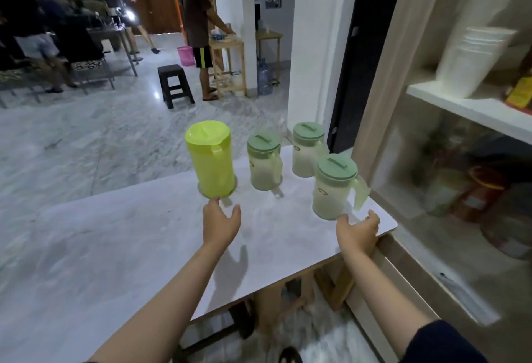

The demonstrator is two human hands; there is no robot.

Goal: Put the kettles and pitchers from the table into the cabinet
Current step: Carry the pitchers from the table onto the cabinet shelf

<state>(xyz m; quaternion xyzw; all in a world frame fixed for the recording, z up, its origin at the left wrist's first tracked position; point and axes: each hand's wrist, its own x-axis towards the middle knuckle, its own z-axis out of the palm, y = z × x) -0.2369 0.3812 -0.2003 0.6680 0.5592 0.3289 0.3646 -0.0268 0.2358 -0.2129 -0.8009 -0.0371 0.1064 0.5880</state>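
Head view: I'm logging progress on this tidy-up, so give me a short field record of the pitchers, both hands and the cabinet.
pitchers on table: four, all upright
yellow pitcher: tallest, far left of the group
green-lidded pitchers: three, pale bodies; nearest one by the table's right edge
left hand: open, just short of the yellow pitcher's base
right hand: open, at the nearest green-lidded pitcher's base, not gripping
table: pale marbled top
cabinet: right of the table, white shelf, no pitcher visible inside

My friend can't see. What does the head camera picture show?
Two open hands reach over a white table: left hand toward a yellow pitcher, right hand toward the nearest of three green-lidded pitchers. A cabinet stands on the right.
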